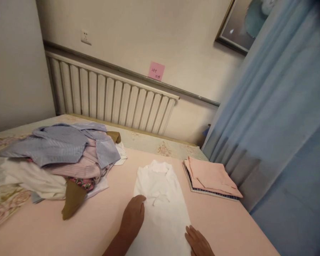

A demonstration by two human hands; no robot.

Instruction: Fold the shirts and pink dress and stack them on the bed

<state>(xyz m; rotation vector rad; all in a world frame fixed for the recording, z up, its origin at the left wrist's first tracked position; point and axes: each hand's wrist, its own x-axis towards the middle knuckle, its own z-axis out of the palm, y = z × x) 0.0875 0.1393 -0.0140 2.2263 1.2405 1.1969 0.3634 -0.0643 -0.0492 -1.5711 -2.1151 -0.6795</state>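
Note:
A white collared shirt (pixel 164 213) lies front side up in a long narrow shape, its collar pointing away from me and a small tie or bow below the neck. My left hand (pixel 133 217) rests on the shirt's left edge, fingers slightly bent and partly hidden by the back of the hand; it seems to lie against the fabric rather than grip it. At the right edge, my right hand (pixel 198 241) touches the cloth with its fingers stretched out. The shirt's lower end runs out of view at the bottom.
A loose heap of clothes (pixel 66 149) is on the left of the pink sheet (pixel 117 206). To the right sits a stack of folded garments (pixel 213 176), pink on top, near the blue curtain (pixel 269 117). A radiator (pixel 112 96) stands behind the bed.

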